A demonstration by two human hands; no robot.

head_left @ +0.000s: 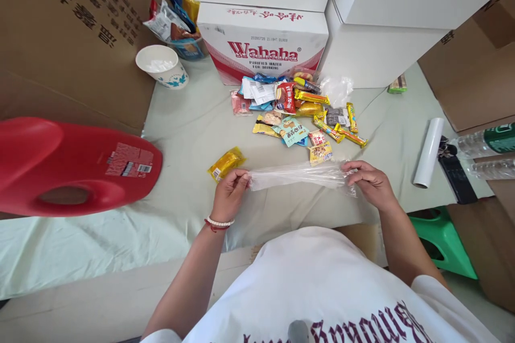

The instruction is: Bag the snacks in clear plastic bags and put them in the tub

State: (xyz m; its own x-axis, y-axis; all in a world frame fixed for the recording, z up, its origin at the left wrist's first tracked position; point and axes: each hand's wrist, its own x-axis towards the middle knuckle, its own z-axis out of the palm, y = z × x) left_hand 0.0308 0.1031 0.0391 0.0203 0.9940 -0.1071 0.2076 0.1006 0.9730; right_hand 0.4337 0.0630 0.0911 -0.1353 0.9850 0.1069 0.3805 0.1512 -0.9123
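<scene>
A clear plastic bag (pixel 298 176) is stretched sideways between my two hands, above the front part of the cloth-covered table. My left hand (pixel 232 193) pinches one end of it between thumb and fingers. At the other end, my right hand (pixel 370 185) has its fingers closed on the bag's crumpled edge. Just beyond my left hand lies a yellow snack packet (pixel 227 163). Farther back is a pile of wrapped snacks, among them a red packet (pixel 285 97), a light green packet (pixel 293 131) and several yellow sticks, with a crumpled clear bag (pixel 337 90) beside them.
A white Wahaha carton (pixel 263 45) stands behind the snacks. To the left are a red jug (pixel 80 166), a paper cup (pixel 163 67) and a tub of packets (pixel 187 45). A white roll (pixel 428 153), a black object (pixel 456 177) and plastic bottles (pixel 486 142) lie right, above a green stool (pixel 442 241).
</scene>
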